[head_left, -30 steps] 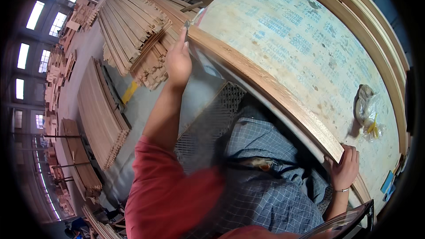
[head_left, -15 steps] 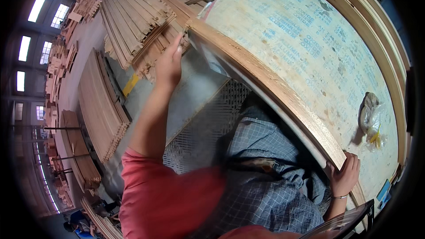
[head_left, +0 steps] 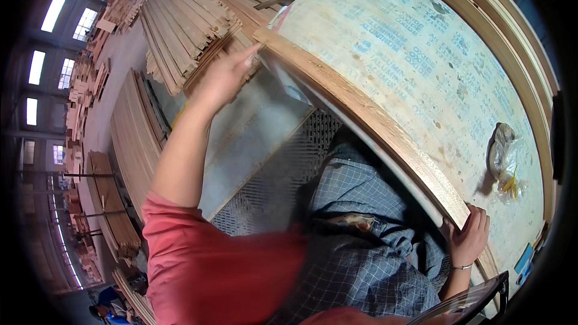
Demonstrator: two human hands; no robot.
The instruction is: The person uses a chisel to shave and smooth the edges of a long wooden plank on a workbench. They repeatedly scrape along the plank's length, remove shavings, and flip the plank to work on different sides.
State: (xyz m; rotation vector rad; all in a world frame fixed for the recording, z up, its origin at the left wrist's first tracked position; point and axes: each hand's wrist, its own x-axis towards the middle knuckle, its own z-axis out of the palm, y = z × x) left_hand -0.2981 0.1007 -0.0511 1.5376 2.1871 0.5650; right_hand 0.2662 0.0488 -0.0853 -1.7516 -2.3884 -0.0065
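Reaching out to the left with the left hand, along a slanting forearm, up to the far end of a wooden strip; cannot tell whether clamped or apart in this grip. Curled with the right hand, clamped about the near end. Set between both grips along the edge of the bench: long, reddish-brown, visibly grained, paler toward the right grip.

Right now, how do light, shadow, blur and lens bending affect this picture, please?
Head view: windows at left look washed out; head view: the wooden strip appears bowed by the fisheye, shining brighter toward the right hand; head view: the red shirt looks soft; head view: a shadow lies left of the clear plastic bag.
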